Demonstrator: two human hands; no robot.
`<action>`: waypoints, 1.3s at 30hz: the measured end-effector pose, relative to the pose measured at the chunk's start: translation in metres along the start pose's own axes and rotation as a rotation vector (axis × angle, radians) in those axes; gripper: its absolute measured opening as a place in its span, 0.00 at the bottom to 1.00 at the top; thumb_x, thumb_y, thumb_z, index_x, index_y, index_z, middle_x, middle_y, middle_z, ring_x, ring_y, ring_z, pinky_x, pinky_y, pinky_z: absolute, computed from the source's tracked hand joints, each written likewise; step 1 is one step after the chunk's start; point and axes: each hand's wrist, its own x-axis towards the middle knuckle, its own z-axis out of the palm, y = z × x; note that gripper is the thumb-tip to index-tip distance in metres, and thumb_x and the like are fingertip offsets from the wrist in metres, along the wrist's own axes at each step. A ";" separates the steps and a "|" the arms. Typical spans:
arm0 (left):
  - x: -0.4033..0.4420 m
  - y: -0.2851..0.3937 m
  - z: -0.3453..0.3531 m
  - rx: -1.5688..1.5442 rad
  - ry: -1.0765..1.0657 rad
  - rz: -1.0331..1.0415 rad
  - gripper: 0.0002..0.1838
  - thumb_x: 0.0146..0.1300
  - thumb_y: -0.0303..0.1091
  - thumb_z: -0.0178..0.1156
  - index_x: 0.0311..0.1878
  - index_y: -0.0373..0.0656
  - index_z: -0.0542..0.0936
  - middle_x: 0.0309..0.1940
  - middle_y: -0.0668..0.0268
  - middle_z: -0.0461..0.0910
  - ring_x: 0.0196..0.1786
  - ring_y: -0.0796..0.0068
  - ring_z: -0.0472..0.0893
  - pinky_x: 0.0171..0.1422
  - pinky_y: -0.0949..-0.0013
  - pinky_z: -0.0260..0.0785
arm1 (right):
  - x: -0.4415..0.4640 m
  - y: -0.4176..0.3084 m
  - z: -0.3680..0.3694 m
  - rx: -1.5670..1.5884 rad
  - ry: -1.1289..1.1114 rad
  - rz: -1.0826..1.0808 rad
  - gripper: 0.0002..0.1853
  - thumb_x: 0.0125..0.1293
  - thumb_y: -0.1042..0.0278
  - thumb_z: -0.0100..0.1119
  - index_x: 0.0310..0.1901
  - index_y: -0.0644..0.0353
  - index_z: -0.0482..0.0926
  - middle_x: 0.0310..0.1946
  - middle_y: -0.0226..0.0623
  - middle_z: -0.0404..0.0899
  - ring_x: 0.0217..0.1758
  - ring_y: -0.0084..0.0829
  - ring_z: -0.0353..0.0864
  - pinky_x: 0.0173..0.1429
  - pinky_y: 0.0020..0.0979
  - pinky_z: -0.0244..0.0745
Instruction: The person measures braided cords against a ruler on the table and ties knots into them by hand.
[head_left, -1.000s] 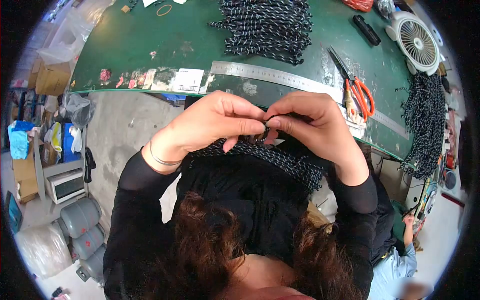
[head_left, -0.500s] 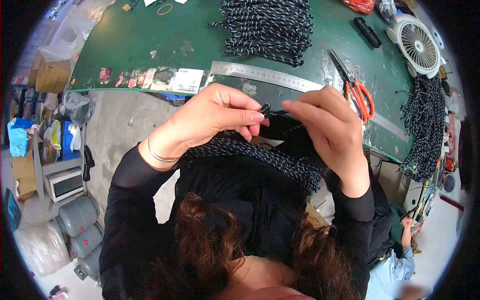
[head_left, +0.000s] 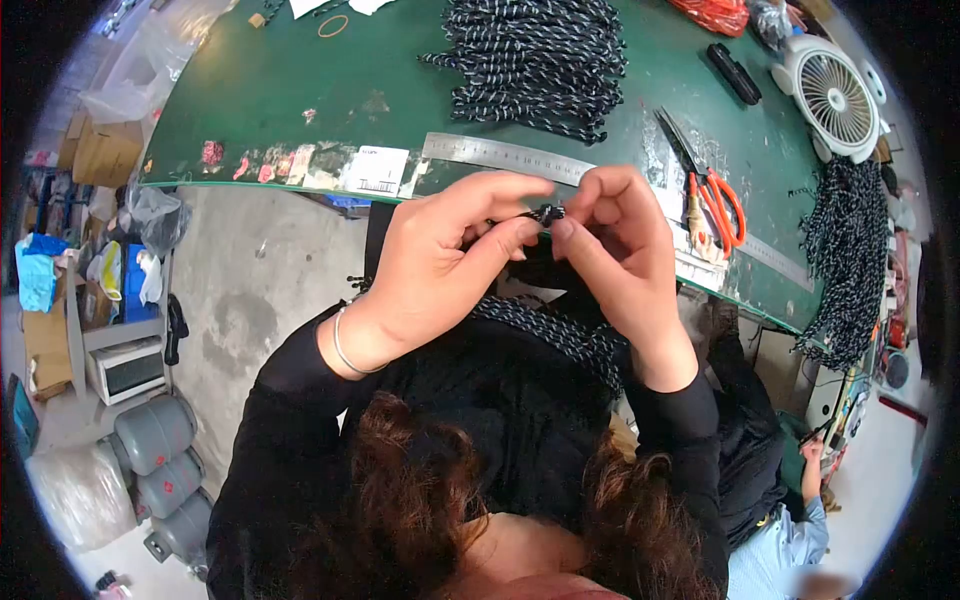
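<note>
Between my hands is a small knotted piece of black-and-white cord (head_left: 546, 214), above my lap. My left hand (head_left: 440, 255) pinches it from the left between thumb and fingers. From the right, my right hand (head_left: 622, 250) has its thumb and curled fingertips closed on the cord's knotted end. A bundle of the same speckled cords (head_left: 550, 335) lies across my lap, partly covered by my left hand and wrist. On the green table beyond my hands lies a metal ruler (head_left: 500, 155).
More cords (head_left: 535, 65) are piled on the green table (head_left: 300, 100). Orange-handled scissors (head_left: 715, 200), a black tool (head_left: 733, 73), a white fan (head_left: 833, 97) and hanging cords (head_left: 845, 255) are at the right. Another person's hand (head_left: 812, 452) shows at lower right.
My right hand, which was drawn away to the right half a second ago, is back at the knot. My left hand has turned and its wrist has shifted right and down.
</note>
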 end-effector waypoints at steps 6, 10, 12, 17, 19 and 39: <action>0.003 -0.002 0.008 -0.339 0.014 -0.131 0.11 0.67 0.19 0.58 0.51 0.35 0.83 0.35 0.64 0.86 0.32 0.81 0.81 0.38 0.82 0.73 | -0.003 0.001 -0.006 0.368 -0.050 0.121 0.12 0.61 0.85 0.59 0.45 0.64 0.83 0.35 0.33 0.83 0.36 0.27 0.77 0.45 0.26 0.74; 0.006 -0.008 0.007 -0.489 -0.029 -0.200 0.11 0.67 0.19 0.59 0.51 0.35 0.83 0.34 0.64 0.86 0.32 0.82 0.80 0.38 0.82 0.73 | -0.002 0.009 -0.015 0.033 -0.091 -0.113 0.12 0.58 0.84 0.61 0.43 0.64 0.84 0.37 0.34 0.83 0.37 0.28 0.77 0.46 0.26 0.74; 0.008 -0.011 0.005 -0.542 -0.072 -0.225 0.12 0.67 0.19 0.59 0.52 0.35 0.83 0.34 0.65 0.86 0.32 0.82 0.80 0.39 0.82 0.74 | -0.002 0.014 -0.018 -0.318 -0.104 -0.363 0.11 0.57 0.84 0.63 0.41 0.66 0.85 0.40 0.36 0.83 0.40 0.31 0.78 0.47 0.27 0.75; 0.008 -0.016 0.003 -0.565 -0.111 -0.255 0.13 0.67 0.19 0.59 0.54 0.34 0.82 0.37 0.61 0.85 0.35 0.79 0.82 0.39 0.80 0.75 | -0.005 0.010 -0.006 -0.975 0.154 -0.957 0.11 0.55 0.78 0.65 0.42 0.63 0.86 0.41 0.35 0.86 0.43 0.32 0.80 0.49 0.28 0.78; 0.008 -0.019 0.003 -0.570 -0.105 -0.257 0.13 0.67 0.19 0.59 0.54 0.34 0.82 0.36 0.61 0.85 0.35 0.79 0.82 0.39 0.80 0.75 | -0.007 0.011 -0.004 -0.986 0.149 -0.953 0.11 0.56 0.78 0.65 0.41 0.62 0.86 0.42 0.35 0.87 0.43 0.32 0.81 0.48 0.29 0.78; -0.002 -0.013 0.022 -0.383 0.143 -0.179 0.05 0.61 0.19 0.64 0.40 0.36 0.83 0.31 0.66 0.85 0.29 0.84 0.79 0.35 0.83 0.72 | -0.012 0.012 -0.003 -0.856 0.041 -0.896 0.09 0.56 0.78 0.64 0.40 0.64 0.85 0.39 0.38 0.84 0.38 0.33 0.81 0.42 0.31 0.79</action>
